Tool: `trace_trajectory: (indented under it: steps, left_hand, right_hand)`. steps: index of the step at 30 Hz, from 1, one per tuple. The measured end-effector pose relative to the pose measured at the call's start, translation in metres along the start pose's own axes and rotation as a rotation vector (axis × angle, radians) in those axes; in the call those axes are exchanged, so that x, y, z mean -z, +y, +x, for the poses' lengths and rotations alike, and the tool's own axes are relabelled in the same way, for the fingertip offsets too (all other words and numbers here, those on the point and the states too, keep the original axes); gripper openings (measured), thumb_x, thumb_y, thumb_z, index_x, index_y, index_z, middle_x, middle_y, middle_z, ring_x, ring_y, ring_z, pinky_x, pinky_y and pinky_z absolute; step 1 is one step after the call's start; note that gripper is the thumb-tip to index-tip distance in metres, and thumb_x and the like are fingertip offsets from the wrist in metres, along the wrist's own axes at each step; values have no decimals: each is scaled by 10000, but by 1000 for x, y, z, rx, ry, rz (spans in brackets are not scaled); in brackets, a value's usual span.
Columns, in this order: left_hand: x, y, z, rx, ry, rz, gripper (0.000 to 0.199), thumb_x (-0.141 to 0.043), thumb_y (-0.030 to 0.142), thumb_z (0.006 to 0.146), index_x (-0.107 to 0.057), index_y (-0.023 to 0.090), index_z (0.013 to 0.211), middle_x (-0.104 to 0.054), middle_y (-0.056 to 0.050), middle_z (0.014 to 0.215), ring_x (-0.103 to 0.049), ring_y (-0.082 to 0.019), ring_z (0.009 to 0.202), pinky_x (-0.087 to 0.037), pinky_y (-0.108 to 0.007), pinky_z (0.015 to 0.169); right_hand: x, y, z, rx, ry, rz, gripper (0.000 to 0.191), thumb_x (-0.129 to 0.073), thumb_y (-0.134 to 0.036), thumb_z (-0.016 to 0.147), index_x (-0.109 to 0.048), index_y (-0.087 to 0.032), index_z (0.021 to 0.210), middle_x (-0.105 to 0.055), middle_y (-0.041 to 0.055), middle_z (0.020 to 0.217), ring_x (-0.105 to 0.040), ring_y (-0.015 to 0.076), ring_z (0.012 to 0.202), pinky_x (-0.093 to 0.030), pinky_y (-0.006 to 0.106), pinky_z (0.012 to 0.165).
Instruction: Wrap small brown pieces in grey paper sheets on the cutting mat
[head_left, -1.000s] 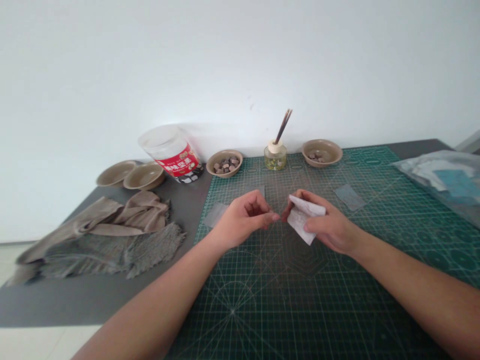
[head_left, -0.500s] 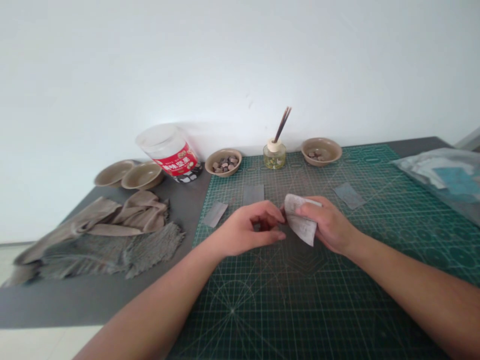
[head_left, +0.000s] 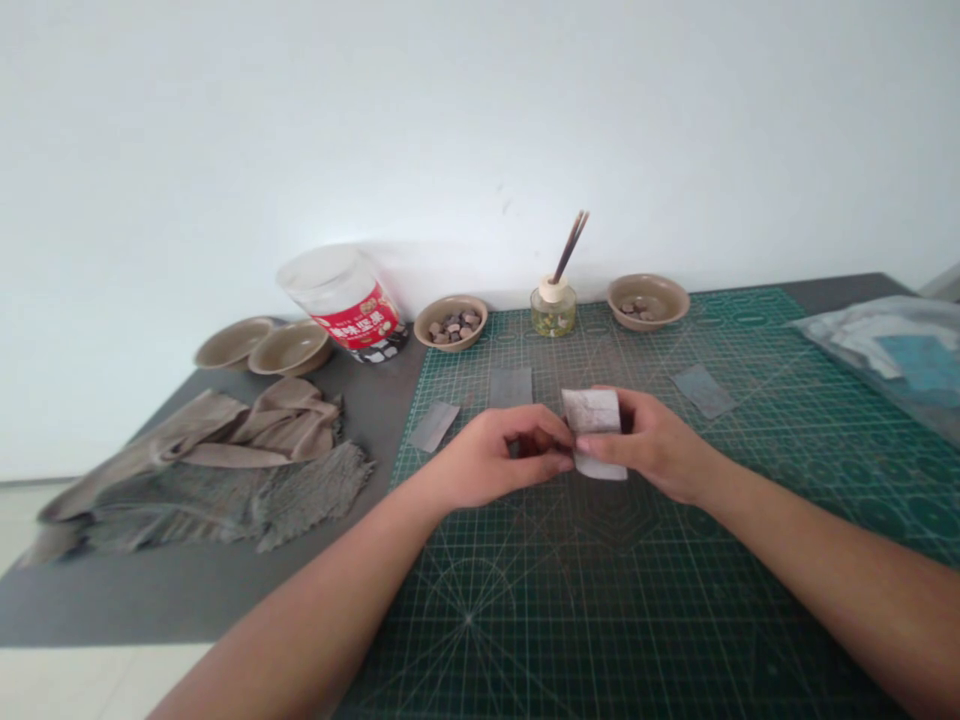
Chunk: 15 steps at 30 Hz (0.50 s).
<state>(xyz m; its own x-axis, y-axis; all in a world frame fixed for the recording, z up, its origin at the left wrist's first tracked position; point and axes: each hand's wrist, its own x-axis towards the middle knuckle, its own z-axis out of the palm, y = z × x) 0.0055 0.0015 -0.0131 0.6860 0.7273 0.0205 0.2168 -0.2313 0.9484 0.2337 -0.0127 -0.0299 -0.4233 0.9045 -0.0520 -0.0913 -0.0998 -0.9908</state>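
My right hand [head_left: 651,440] grips a small piece of sandpaper [head_left: 592,411], its pale, faintly marked back toward me and the thumb pressed across its middle. The sheet is bent around the fingers. Just left of it, my left hand [head_left: 517,452] is closed in a pinch, its fingertips meeting the sheet's left edge. Something small and dark seems to be between those fingertips, mostly hidden. Both hands are held over a green cutting mat [head_left: 555,610]. Grey sheets lie on the mat beyond them: one tilted [head_left: 435,427], one square-on [head_left: 511,386], and one at the right [head_left: 703,390].
Along the wall stand a bowl of small brownish stones [head_left: 451,325], a reed diffuser [head_left: 553,308] and a bowl with fewer stones [head_left: 648,302]. At left are a clear plastic jar [head_left: 352,310], two bowls [head_left: 291,350] and a crumpled cloth [head_left: 217,470]. A plastic bag [head_left: 900,345] lies right.
My right hand has turned the sandpaper so its pale back faces me more squarely, and moved it slightly left against the left fingertips. The left hand has barely moved.
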Motion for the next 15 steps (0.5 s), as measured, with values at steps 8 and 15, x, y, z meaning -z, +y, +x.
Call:
trace_trajectory:
  steps: [8, 15]
  left_hand:
    - [1, -3, 1, -20, -6, 28, 238, -703, 310, 890, -700, 138, 1054, -669, -34, 815, -589, -125, 711, -472, -245, 660]
    - [2, -2, 2, -50, -20, 62, 215, -678, 316, 912, -703, 141, 1033, -703, -59, 923, -629, -160, 845, -483, -268, 751]
  right_hand:
    - [-1, 1, 1, -11, 16, -63, 136, -715, -217, 834, -670, -187, 958, -641, -6, 855, -579, 156, 792, -446, 276, 717]
    - [-3, 1, 2, -36, -17, 3, 242, -788, -309, 813, -635, -192, 960, -620, -18, 840, -567, 142, 766, -442, 264, 692]
